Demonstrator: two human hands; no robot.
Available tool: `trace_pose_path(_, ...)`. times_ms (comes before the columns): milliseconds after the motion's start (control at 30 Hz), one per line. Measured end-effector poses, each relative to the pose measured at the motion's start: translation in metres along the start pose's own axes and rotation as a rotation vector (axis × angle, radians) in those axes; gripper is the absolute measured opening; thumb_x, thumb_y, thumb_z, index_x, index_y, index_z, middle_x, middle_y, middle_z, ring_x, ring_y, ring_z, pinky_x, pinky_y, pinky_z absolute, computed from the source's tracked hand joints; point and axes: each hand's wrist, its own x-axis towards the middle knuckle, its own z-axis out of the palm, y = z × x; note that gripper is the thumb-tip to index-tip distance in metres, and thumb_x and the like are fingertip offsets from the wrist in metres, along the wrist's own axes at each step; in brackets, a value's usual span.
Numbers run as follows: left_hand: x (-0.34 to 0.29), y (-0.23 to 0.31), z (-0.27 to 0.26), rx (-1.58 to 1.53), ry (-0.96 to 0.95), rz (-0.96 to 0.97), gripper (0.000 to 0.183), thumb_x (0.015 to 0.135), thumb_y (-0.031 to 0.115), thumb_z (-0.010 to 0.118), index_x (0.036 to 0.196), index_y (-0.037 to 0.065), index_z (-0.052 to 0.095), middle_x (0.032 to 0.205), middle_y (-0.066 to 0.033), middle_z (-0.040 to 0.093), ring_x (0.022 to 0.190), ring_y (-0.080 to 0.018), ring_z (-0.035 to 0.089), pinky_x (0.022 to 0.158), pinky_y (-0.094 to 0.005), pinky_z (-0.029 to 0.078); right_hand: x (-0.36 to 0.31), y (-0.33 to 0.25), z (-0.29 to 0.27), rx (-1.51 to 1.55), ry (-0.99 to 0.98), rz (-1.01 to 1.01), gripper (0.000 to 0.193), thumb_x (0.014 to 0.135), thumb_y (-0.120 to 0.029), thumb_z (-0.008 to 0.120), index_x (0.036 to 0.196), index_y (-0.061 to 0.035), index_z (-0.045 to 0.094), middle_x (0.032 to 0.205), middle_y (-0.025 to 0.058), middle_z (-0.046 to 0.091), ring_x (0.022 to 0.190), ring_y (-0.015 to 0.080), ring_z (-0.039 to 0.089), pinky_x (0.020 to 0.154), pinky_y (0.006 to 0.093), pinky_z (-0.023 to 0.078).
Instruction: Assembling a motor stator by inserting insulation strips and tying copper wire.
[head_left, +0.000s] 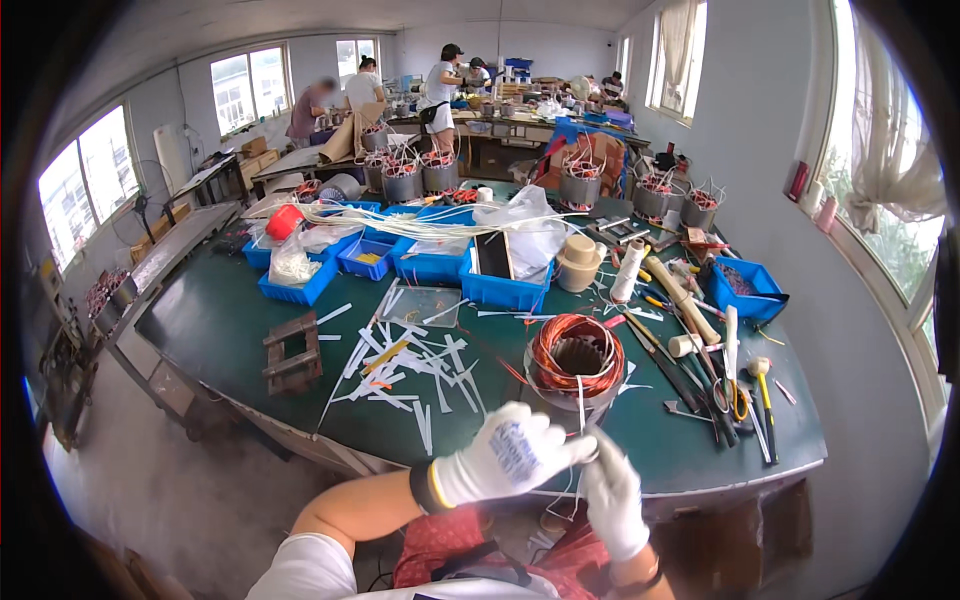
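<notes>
In front of me on the table stands a motor stator (577, 355) with a thick ring of copper-red wire (545, 345) around its open top. A white cord (581, 392) comes off the winding toward me, and a loose length hangs below my hands. My left hand (510, 452), in a white work glove with a dark cuff, is closed, its fingertips pinching at the cord just in front of the stator. My right hand (614, 500), also gloved, meets it there with its fingers pressed together on the cord. The exact grip is partly hidden by the gloves.
White paper strips (400, 375) lie scattered left of the stator, beside a small wooden frame (292, 352). Blue bins (505, 290) stand behind. Mallets, scissors (738, 400) and a hammer (765, 400) lie at right. More wired stators (580, 187) and several people are farther back.
</notes>
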Motion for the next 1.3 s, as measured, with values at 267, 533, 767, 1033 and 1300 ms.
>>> trace_pose_path(267,-0.076,-0.031,-0.015,-1.403,-0.114,-0.703,0.027,0.093,0.014,0.067,0.118,0.003,0.069,0.091,-0.0063,0.07,0.081,-0.014,0.068,0.072,-0.027,0.053,-0.283,0.18,-0.076,-0.676,-0.31,0.454,0.031,0.091,-0.025,0.064,0.115,-0.0068,0.061,0.107,0.0215,0.065,0.094,0.0366,0.063,0.081,0.0486,0.048)
trace_pose_path(533,-0.124,-0.035,-0.025,-1.763,-0.221,-0.698,0.025,0.093,0.01,0.066,0.113,-0.004,0.069,0.103,-0.0123,0.07,0.097,-0.0203,0.067,0.087,-0.0342,0.052,-0.262,0.208,-0.086,-0.736,-0.429,0.41,0.024,0.086,-0.017,0.061,0.107,-0.0041,0.064,0.099,0.0237,0.064,0.088,0.0398,0.063,0.078,0.048,0.049)
trace_pose_path(767,-0.086,-0.017,0.004,-0.915,-0.103,-0.604,0.018,0.085,0.007,0.071,0.103,0.003,0.072,0.094,-0.0092,0.069,0.085,-0.0193,0.067,0.077,-0.031,0.053,-0.169,0.113,-0.082,-0.592,-0.446,0.364,0.02,0.083,-0.003,0.052,0.096,0.0005,0.068,0.083,0.0244,0.064,0.076,0.0416,0.063,0.065,0.0451,0.05)
trace_pose_path(1033,-0.041,-0.022,0.054,-0.621,0.316,-0.767,0.014,0.08,0.002,0.076,0.093,0.003,0.069,0.082,-0.0046,0.063,0.06,-0.0096,0.06,0.052,-0.0246,0.048,-0.006,0.02,-0.027,-0.549,0.107,-0.111,0.025,0.085,0.002,0.058,0.109,0.0,0.067,0.101,0.016,0.065,0.085,0.0291,0.062,0.079,0.0353,0.049)
trace_pose_path(1300,-0.044,-0.054,0.075,-0.169,0.243,-0.611,0.043,0.068,0.012,0.083,0.109,0.008,0.069,0.099,-0.0097,0.061,0.082,-0.0244,0.061,0.074,-0.0363,0.051,0.008,0.022,0.012,-0.409,0.174,-0.036,0.022,0.086,-0.003,0.064,0.108,-0.0039,0.068,0.085,0.007,0.067,0.059,0.017,0.048,0.064,0.0307,0.042)
